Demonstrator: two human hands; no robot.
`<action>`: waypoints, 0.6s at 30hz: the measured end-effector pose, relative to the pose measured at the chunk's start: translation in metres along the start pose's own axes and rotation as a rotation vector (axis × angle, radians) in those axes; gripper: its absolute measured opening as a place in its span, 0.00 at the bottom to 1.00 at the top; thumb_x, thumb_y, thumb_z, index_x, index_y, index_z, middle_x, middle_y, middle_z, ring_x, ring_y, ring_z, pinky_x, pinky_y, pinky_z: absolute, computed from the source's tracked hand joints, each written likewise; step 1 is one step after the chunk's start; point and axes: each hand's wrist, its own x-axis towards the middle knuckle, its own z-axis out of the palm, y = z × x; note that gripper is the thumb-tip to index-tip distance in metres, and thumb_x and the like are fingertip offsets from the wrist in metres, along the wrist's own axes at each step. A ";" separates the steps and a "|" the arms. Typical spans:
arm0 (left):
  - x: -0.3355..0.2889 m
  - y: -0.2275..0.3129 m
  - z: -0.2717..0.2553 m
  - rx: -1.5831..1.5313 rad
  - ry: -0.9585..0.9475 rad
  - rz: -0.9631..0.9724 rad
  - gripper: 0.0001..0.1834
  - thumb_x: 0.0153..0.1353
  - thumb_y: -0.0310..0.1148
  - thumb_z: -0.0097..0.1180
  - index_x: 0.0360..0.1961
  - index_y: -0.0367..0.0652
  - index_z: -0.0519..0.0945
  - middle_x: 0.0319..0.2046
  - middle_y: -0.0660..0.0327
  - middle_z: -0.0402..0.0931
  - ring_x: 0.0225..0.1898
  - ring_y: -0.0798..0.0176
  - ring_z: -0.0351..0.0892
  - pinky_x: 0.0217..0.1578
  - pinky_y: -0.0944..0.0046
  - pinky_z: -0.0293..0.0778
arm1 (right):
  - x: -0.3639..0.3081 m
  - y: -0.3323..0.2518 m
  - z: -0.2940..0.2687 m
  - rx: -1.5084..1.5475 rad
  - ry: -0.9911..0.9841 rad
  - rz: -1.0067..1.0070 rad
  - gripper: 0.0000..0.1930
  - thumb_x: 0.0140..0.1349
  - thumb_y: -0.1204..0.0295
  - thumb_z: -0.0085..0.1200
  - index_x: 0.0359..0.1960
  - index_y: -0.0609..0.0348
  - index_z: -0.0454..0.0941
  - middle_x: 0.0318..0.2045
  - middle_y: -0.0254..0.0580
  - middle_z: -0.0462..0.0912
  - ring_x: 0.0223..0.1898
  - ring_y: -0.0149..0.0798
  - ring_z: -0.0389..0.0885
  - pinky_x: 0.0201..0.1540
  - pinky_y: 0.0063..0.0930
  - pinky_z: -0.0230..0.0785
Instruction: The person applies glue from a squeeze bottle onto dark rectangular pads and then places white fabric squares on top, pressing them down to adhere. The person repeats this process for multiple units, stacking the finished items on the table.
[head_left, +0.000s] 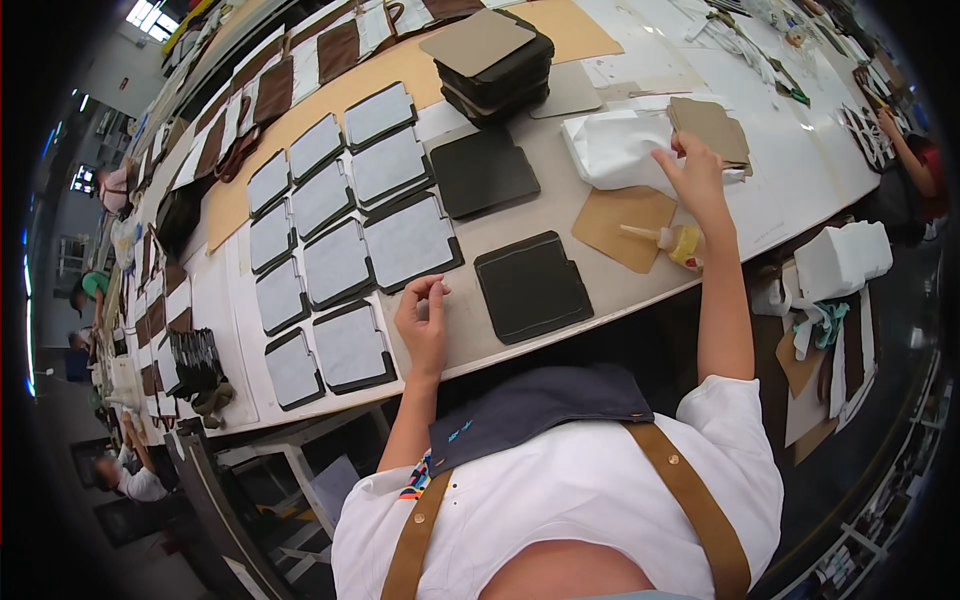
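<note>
My left hand [422, 328], fingers loosely curled with nothing visible in them, hovers at the table's near edge. To its right lies a flat black panel [533, 287] with a notched edge. My right hand [694, 178] reaches over a white sheet stack [622, 150] beside several brown boards [712, 135]; its thumb and forefinger are apart, and its other fingers are partly hidden. Left of my left hand, black panels faced with pale grey sheets [325, 262] lie in rows. Another black panel [484, 172] rests farther back, below a tall pile of black pieces [497, 75] topped with a board.
A yellow-bodied glue bottle [683, 244] lies on a tan card [622, 228] by the near edge. Brown and white strips [335, 50] line the far side. White bundles [842, 260] sit lower right. Other people [918, 165] work around the table.
</note>
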 end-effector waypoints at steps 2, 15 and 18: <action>0.001 0.000 0.001 -0.006 -0.013 0.012 0.06 0.68 0.25 0.55 0.43 0.36 0.82 0.34 0.62 0.81 0.37 0.69 0.79 0.43 0.69 0.72 | -0.004 -0.026 -0.007 0.270 0.013 -0.066 0.14 0.60 0.64 0.64 0.36 0.63 0.77 0.34 0.43 0.80 0.38 0.45 0.80 0.45 0.36 0.72; -0.010 0.008 -0.006 -0.753 -0.246 -0.466 0.39 0.69 0.48 0.58 0.70 0.36 0.58 0.60 0.53 0.72 0.61 0.62 0.71 0.65 0.57 0.64 | -0.091 -0.206 0.015 0.790 -0.489 -0.403 0.09 0.61 0.79 0.61 0.41 0.61 0.75 0.30 0.40 0.83 0.32 0.33 0.82 0.36 0.27 0.73; -0.004 0.033 -0.006 -0.930 -0.295 -0.416 0.34 0.68 0.45 0.60 0.66 0.35 0.64 0.59 0.55 0.73 0.61 0.64 0.70 0.66 0.59 0.62 | -0.086 -0.192 0.014 0.934 -0.458 -0.199 0.09 0.62 0.79 0.63 0.42 0.62 0.78 0.31 0.30 0.83 0.34 0.18 0.78 0.36 0.16 0.70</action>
